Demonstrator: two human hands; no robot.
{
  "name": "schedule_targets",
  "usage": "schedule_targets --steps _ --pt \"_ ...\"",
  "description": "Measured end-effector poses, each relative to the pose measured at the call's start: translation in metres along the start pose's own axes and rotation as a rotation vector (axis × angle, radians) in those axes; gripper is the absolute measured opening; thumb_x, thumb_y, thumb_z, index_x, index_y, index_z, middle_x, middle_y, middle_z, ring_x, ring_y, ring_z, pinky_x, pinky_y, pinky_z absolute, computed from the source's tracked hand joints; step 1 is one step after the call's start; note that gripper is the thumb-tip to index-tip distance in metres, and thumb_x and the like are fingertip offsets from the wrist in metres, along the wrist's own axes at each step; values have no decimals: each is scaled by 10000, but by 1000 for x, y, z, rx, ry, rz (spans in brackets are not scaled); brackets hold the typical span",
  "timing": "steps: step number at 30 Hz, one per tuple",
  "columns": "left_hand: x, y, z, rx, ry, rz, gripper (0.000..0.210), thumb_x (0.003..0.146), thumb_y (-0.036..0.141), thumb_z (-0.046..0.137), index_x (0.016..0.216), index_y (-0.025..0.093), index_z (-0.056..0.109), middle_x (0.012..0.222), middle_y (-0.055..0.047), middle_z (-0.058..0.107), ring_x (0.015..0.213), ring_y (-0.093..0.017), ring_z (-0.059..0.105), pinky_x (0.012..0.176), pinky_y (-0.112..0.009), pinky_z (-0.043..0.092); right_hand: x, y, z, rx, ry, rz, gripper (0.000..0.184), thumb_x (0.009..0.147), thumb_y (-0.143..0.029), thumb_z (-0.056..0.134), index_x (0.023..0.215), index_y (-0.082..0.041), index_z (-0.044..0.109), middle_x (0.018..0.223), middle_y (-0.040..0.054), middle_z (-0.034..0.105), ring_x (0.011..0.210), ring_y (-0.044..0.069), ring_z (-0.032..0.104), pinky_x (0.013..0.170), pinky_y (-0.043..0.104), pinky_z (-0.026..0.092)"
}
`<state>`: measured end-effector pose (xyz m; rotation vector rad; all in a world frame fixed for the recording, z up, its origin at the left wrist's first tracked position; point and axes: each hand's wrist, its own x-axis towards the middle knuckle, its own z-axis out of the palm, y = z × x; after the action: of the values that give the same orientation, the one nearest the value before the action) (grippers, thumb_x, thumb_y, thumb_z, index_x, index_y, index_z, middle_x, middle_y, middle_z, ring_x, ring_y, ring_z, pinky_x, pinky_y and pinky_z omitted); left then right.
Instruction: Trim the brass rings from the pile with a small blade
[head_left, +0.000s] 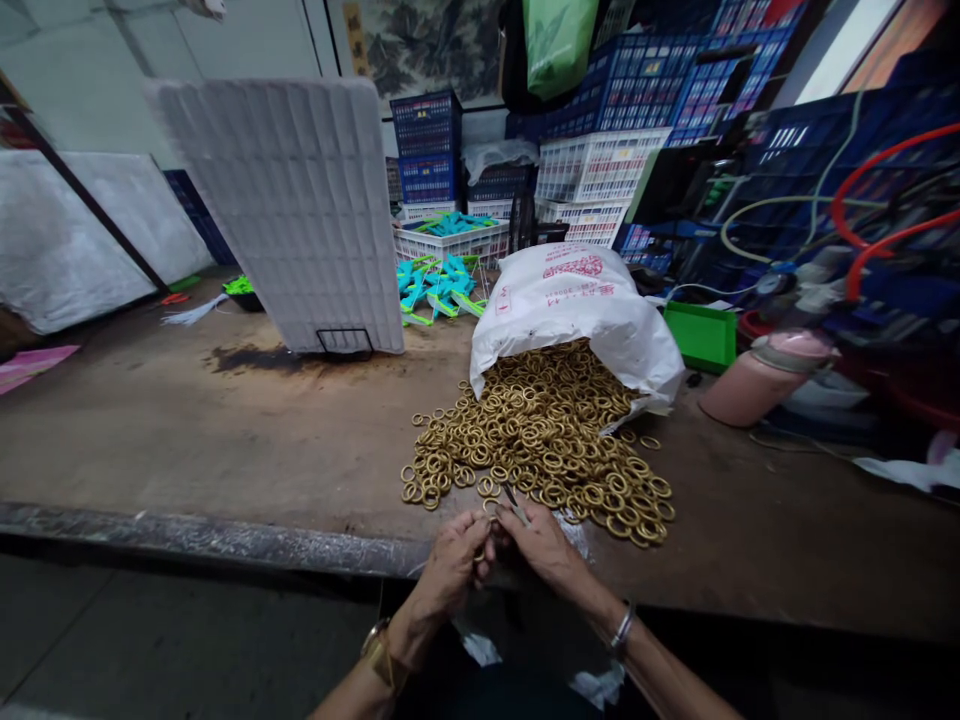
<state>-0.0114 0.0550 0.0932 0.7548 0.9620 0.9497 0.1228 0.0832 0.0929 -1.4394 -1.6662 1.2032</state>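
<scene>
My left hand (pixel 456 562) is closed, pinching a gold-coloured ring (pixel 490 507) at the table's front edge. Close beside it, my right hand (pixel 546 545) is closed around a small thin tool with a dark pointed tip (pixel 511 495); its exact kind is too small to make out. The fingertips of both hands meet near the ring. Just beyond them spreads a heap of gold-coloured rings (pixel 540 430), spilling from the mouth of a white woven sack (pixel 562 300) with red print that lies on its side.
The brown table (pixel 187 440) carries a tall white ribbed panel (pixel 300 200) on a black wire stand. Behind are turquoise and green plastic parts (pixel 442 285) and stacked crates (pixel 600 165). A green tray (pixel 701 335), a pink bottle (pixel 769 375) and red hoses (pixel 862 220) stand right.
</scene>
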Motion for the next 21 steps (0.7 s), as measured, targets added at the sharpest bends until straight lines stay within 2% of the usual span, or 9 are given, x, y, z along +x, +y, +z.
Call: schedule_targets --steps 3,10,15,18,21 --pt "-4 0 1 -98 -39 -53 338 704 481 579 759 154 517 521 59 458 334 -29 332 328 -160 204 -1 0 1 -39 -10 -49 269 787 -367 384 646 -177 512 611 -12 549 586 111 476 561 216 380" --pt "-9 -7 -3 -163 -21 3 326 704 459 595 753 146 519 550 50 474 358 -20 333 355 -157 213 -4 10 5 -59 24 -47 262 803 -357 363 670 -187 512 609 -16 542 569 114 484 543 215 380" --pt "-9 -7 -1 -169 10 33 319 715 458 588 748 152 501 551 50 481 363 -24 335 358 -157 221 -12 14 5 -283 -36 -182 157 763 -177 356 697 -203 496 611 -11 550 567 119 482 546 212 354" --pt "-7 -7 1 -157 22 56 326 719 469 581 738 160 478 551 50 483 363 -24 329 350 -154 214 -16 14 6 -376 -62 -231 182 682 -87 360 724 -210 488 624 -12 550 567 117 482 546 207 331" --pt "-7 -7 1 -136 28 64 342 715 487 576 710 167 457 557 53 480 359 -22 321 342 -155 217 -16 13 8 -437 -59 -229 207 650 -76 356 737 -213 484 601 -17 534 544 119 472 529 208 306"
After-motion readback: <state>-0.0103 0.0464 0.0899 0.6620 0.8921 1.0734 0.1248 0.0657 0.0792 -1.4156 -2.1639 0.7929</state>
